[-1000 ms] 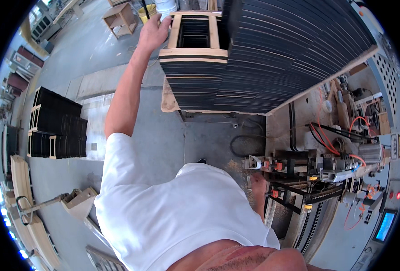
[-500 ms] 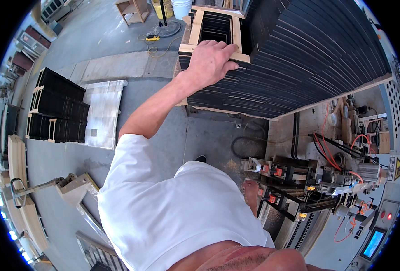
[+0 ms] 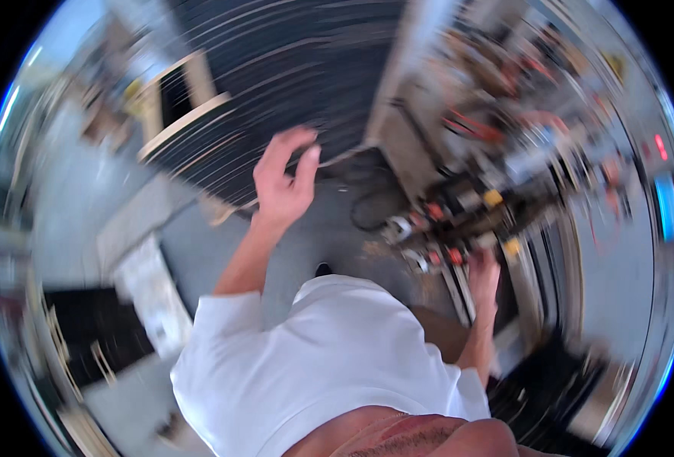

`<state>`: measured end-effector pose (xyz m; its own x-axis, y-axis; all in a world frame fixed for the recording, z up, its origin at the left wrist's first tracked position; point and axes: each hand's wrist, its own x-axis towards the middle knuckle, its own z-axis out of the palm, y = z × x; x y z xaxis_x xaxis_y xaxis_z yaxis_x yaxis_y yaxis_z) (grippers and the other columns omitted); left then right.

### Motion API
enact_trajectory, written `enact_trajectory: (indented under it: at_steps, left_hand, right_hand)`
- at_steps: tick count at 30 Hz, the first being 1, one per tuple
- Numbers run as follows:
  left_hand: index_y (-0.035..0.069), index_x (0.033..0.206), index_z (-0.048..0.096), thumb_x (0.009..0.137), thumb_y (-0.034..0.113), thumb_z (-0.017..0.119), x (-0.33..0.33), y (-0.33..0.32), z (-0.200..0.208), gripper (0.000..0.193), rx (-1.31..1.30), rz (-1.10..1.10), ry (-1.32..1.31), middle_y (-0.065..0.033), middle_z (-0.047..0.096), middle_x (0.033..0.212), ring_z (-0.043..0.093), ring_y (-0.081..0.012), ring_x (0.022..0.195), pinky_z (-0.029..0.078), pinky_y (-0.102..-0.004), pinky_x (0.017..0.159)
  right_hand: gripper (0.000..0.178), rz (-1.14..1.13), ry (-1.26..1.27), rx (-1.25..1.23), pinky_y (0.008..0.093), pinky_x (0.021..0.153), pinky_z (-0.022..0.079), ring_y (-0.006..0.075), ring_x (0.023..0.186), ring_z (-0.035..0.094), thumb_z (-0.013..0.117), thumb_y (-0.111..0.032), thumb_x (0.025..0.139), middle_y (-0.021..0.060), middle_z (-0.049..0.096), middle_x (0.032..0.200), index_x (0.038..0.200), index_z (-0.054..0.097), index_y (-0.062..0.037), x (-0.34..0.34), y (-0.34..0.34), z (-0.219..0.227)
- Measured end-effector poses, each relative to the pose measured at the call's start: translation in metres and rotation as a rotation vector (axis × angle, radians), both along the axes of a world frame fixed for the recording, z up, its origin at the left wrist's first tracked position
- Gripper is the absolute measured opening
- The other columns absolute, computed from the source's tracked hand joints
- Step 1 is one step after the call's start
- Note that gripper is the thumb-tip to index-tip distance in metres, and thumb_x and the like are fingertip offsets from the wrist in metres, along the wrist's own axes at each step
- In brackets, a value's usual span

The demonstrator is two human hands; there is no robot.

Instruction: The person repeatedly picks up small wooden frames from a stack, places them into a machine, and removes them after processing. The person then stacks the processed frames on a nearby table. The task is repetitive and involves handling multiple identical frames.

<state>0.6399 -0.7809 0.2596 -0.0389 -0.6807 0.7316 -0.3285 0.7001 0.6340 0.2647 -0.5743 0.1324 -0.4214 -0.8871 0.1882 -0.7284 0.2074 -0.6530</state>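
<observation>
My left hand (image 3: 285, 177) hangs in the air with thumb and fingers apart and nothing in it. Just beyond it is a large stack of black slats (image 3: 299, 65), blurred by motion; I see no clear contact with it. Pale wooden strips (image 3: 183, 122) frame a dark opening at the stack's left end. On the right, my right hand (image 3: 484, 273) is at the metal machine (image 3: 466, 194) with black arms and red and yellow parts. Its fingers are smeared and partly lost against the machine, so any grip is unclear.
Black frame-like bundles with pale wood edges (image 3: 97, 335) lie at the left beside a whitish sheet (image 3: 154, 293) on the grey floor. More black pieces (image 3: 554, 385) are low on the right. A lit blue screen (image 3: 665, 207) stands at the right rim.
My left hand has come off the wooden-edged end of the black stack and back toward me. My right arm now reaches out to the machine. The whole view has swung to the right.
</observation>
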Motion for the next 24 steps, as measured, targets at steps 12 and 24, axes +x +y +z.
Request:
enact_trajectory:
  at_steps: [12,24]
  left_hand:
    - [-0.002,0.111,0.058,0.091,0.011,0.058,-0.270,0.110,-0.121,0.024,0.769,-1.062,-0.134,-0.0068,0.064,0.098,0.060,-0.0118,0.091,0.047,-0.0248,0.083]
    - [-0.001,0.114,0.055,0.093,0.018,0.054,-0.487,0.033,-0.137,0.029,1.059,-1.174,-0.018,-0.0097,0.064,0.102,0.063,-0.0166,0.089,0.052,-0.0280,0.079]
  right_hand:
    - [0.028,-0.801,1.221,-0.109,0.0370,0.092,0.043,0.0253,0.105,0.058,0.072,-0.012,0.072,0.0083,0.063,0.109,0.099,0.064,-0.0106,-0.033,0.229,0.317]
    - [0.045,-1.575,0.887,0.552,0.0357,0.097,0.041,0.0256,0.114,0.055,0.049,-0.038,0.094,0.0125,0.059,0.119,0.124,0.054,-0.0055,-0.011,0.526,0.400]
